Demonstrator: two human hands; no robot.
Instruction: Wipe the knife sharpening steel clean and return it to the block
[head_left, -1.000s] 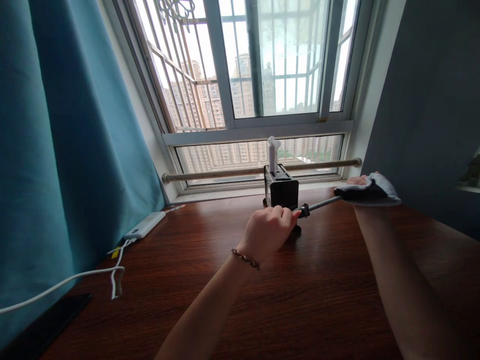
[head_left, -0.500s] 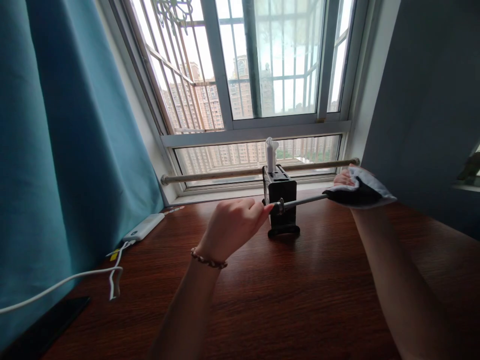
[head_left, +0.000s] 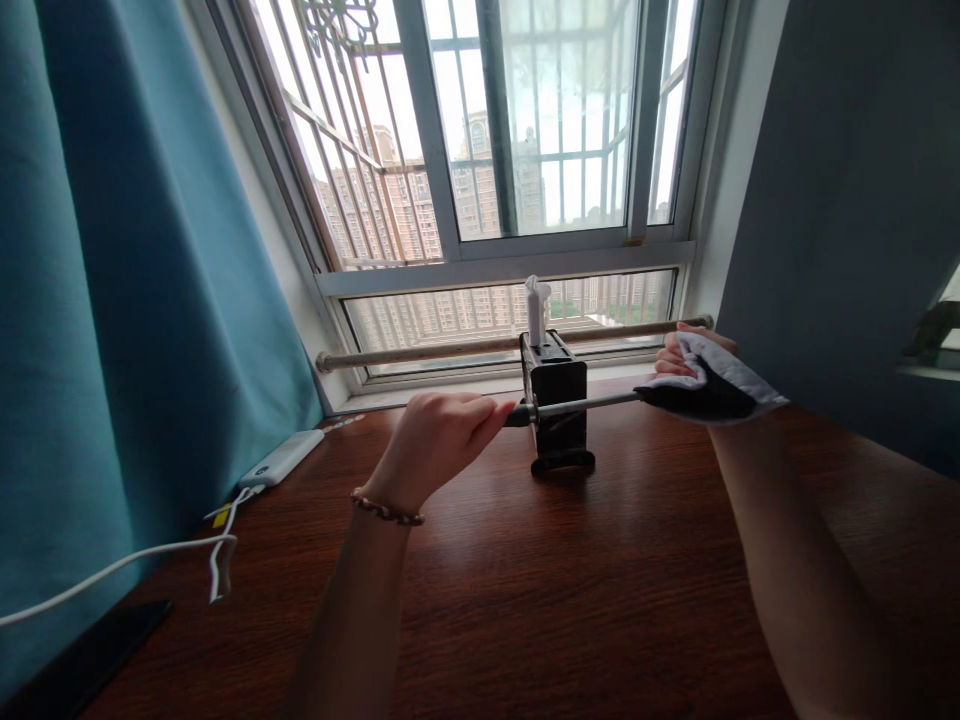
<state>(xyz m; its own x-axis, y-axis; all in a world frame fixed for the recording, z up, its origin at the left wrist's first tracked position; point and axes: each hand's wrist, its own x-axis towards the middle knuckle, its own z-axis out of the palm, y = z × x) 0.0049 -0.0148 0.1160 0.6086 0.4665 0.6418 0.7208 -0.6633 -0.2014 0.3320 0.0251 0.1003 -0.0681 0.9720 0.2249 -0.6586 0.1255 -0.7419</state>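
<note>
My left hand point(head_left: 435, 437) is closed round the handle end of a thin metal rod point(head_left: 581, 404), held level above the dark wooden desk point(head_left: 570, 590). My right hand point(head_left: 694, 375) grips a grey and black cloth point(head_left: 712, 385) wrapped round the rod's far end. Behind the middle of the rod a black boxy holder point(head_left: 556, 412) stands on the desk, with a small white object point(head_left: 535, 310) sticking up from its top.
A white power bank point(head_left: 281, 458) with a white cable point(head_left: 150, 555) lies at the desk's left, next to a teal curtain point(head_left: 135, 300). A dark flat device point(head_left: 82, 660) sits at the lower left. A long pole point(head_left: 450, 347) runs along the barred window point(head_left: 510, 150).
My left hand has drawn the rod to the left, away from the cloth, baring more of the shaft. My right hand with the cloth shifted slightly left and up.
</note>
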